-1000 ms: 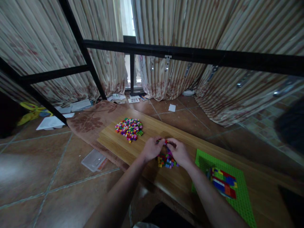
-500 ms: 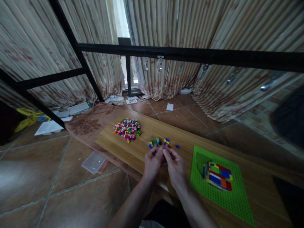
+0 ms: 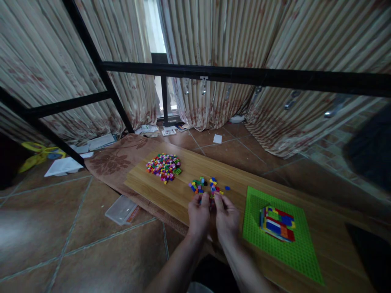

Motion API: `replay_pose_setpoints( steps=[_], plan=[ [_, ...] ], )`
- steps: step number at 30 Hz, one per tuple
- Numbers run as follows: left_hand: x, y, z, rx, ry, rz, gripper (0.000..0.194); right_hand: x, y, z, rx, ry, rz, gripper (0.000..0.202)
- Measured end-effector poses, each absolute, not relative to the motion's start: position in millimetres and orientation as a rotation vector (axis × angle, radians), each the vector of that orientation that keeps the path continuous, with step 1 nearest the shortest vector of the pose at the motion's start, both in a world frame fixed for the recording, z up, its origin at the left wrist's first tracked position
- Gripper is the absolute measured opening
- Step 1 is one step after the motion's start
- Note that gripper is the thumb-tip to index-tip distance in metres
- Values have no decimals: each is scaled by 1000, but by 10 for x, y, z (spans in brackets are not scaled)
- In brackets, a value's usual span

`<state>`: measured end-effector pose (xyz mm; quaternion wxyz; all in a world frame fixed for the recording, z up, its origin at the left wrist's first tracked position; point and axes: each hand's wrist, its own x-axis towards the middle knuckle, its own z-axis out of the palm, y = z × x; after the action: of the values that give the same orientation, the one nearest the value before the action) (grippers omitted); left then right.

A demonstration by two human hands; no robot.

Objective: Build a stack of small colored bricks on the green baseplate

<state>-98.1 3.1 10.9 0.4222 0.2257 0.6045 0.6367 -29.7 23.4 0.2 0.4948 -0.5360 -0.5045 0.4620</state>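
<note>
My left hand [image 3: 199, 217] and my right hand [image 3: 227, 217] are side by side over the wooden board, with a narrow gap between their fingertips. Both have thumb and fingers pinched together; whatever lies in each pinch is too small and covered to make out. Just beyond the left fingertips is a loose cluster of small toy bricks [image 3: 197, 185] in blue, green, orange and purple. More bricks [image 3: 213, 182], yellow, blue and red among them, lie past the right fingertips. A single blue brick [image 3: 227, 188] rests apart, to their right.
A bigger heap of mixed bricks [image 3: 163, 166] sits on the board's [image 3: 183, 203] left part. On the right, a green baseplate [image 3: 253, 232] carries a layered multicoloured brick build [image 3: 277, 224]. A clear plastic box [image 3: 121, 209] is on the tiled floor. A black metal frame [image 3: 214, 73] crosses behind.
My hands have come slightly apart and lower, showing more bricks between and beyond the fingertips. The whole view has shifted a little; the baseplate build looks unchanged.
</note>
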Motion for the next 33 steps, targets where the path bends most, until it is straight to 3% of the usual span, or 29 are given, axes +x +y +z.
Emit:
replay_pose_setpoints(
  steps=[6, 11, 20, 33],
  plan=[
    [-1290, 279, 200, 1217, 2008, 1109, 20, -162, 727, -7, -1381, -1879, 784, 26],
    [-1346, 373, 260, 1391, 2035, 890, 22, -155, 995, -1, -1433, -2054, 653, 26],
    [-1559, 357, 165, 1250, 2034, 1086, 22, -302, 1354, 7, -1533, -2138, 540, 19],
    [-1728, 227, -7, 1116, 2008, 1203, 18, -104, 1365, 53, -1538, -2246, 517, 27]
  ],
)
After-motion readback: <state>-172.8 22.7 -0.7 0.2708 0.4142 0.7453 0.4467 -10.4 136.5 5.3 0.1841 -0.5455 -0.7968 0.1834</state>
